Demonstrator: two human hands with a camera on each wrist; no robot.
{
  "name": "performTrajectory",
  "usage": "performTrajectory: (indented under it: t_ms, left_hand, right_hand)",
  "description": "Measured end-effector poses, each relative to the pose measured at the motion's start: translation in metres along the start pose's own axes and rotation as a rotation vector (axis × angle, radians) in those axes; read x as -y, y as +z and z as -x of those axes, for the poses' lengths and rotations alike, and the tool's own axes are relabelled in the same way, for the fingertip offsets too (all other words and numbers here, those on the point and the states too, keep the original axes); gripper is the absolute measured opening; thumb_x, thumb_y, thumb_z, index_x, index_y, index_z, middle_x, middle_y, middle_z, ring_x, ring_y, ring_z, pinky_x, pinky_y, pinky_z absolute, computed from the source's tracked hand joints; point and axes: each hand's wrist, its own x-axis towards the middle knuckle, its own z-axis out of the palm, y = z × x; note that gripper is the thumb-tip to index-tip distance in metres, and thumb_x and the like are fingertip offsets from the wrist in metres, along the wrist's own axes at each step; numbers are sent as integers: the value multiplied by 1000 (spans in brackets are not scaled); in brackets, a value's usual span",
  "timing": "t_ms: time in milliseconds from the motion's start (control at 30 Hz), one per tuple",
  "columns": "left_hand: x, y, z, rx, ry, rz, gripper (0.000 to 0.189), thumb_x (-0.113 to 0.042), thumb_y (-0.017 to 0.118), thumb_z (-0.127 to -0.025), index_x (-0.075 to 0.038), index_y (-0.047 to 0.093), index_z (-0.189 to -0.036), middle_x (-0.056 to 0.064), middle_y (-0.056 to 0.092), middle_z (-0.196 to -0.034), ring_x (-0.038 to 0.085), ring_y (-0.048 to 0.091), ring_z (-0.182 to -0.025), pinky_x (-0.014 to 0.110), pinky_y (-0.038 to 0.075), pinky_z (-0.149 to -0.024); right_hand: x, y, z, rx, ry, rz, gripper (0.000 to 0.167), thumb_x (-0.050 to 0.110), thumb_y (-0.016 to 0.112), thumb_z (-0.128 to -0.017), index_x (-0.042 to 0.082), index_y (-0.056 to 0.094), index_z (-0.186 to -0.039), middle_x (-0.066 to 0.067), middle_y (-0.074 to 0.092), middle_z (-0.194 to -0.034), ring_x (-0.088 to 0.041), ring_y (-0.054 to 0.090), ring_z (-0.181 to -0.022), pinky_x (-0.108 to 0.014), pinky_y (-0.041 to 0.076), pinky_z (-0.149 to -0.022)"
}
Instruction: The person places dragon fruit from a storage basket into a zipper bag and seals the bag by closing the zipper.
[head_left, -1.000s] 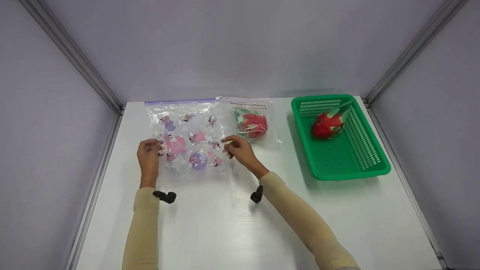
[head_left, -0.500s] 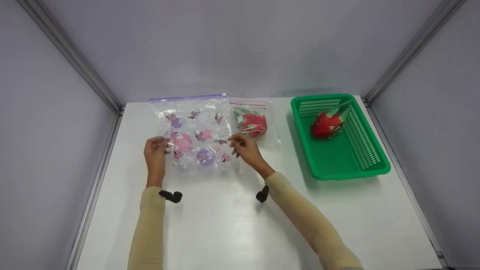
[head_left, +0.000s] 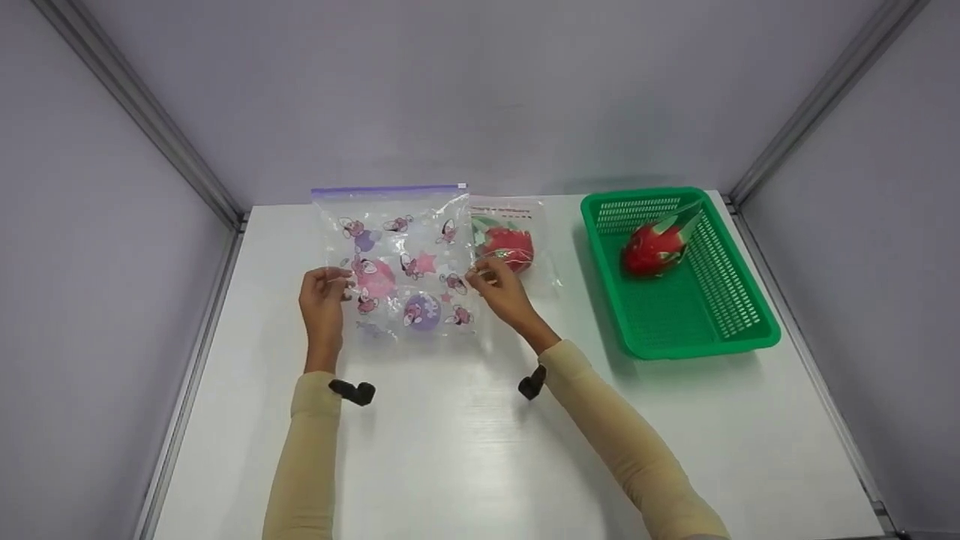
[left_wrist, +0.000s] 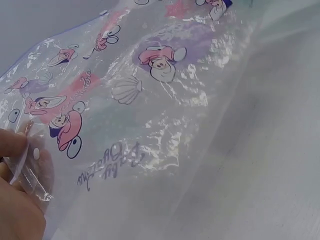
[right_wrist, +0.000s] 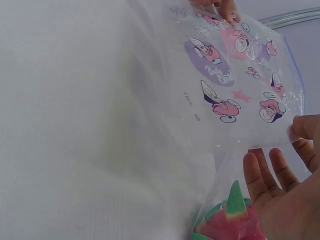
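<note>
A clear zip bag (head_left: 405,259) printed with pink and purple cartoon figures is stretched between my two hands, its purple zip strip along the far edge. My left hand (head_left: 324,296) pinches its left side between thumb and fingers. On the opposite side, my right hand (head_left: 504,289) pinches the edge; in the right wrist view its other fingers (right_wrist: 280,172) spread below the bag. The bag looks flat, with a white slider (head_left: 462,186) at its right corner. Partly behind it lies a second clear bag (head_left: 551,259) with a red dragon fruit (head_left: 510,247) inside.
To the right stands a green plastic basket (head_left: 630,330) with perforated sides, holding another red dragon fruit (head_left: 652,251). The white table (head_left: 450,450) is bounded by grey panels (head_left: 480,90) at the back and both sides.
Both hands have moved right with the printed bag and raised it slightly, so it now overlaps the left part of the second bag. The basket and both dragon fruits have stayed put.
</note>
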Motion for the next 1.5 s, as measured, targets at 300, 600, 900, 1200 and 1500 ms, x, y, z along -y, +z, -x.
performTrajectory:
  t_ms: [300, 600, 900, 1200, 1500]
  left_hand:
    - [0, 12, 9, 68, 59, 61, 16, -6, 56, -110, 0, 57, -125, 13, 69, -119, 18, 67, -104, 27, 56, -85]
    - [4, 22, 14, 137, 71, 78, 15, -8, 57, -110, -2, 58, -123, 8, 70, -116, 17, 66, -104, 27, 57, -87]
    - [4, 27, 19, 200, 77, 95, 12, -7, 58, -110, -4, 59, -121, 6, 71, -115, 19, 66, -104, 28, 58, -87]
    - [2, 34, 23, 254, 85, 88, 13, -7, 59, -109, -3, 60, -121, 6, 71, -114, 20, 66, -103, 28, 58, -86]
    - [1, 38, 23, 295, 74, 105, 13, -4, 61, -107, 0, 59, -119, 12, 72, -115, 18, 69, -101, 26, 59, -86]
  right_hand:
    - [4, -15, -4, 6, -35, -152, 25, 10, 63, -105, 5, 63, -129, -12, 68, -120, -23, 69, -104, -37, 64, -89]
    - [10, -28, -9, -45, 13, -252, 38, 14, 64, -106, 2, 57, -142, -19, 70, -130, -22, 68, -105, -31, 62, -90]
    - [13, -38, -13, -85, 40, -257, 41, 22, 63, -105, 7, 57, -143, -15, 72, -128, -17, 68, -99, -30, 61, -83]
    - [16, -48, -20, -106, 27, -298, 40, 25, 66, -104, 6, 56, -139, -3, 72, -110, -14, 65, -92, -27, 54, -75]
    - [23, -61, -22, -158, -31, -291, 33, 20, 64, -106, 10, 64, -138, -4, 74, -111, -18, 68, -101, -28, 58, -85]
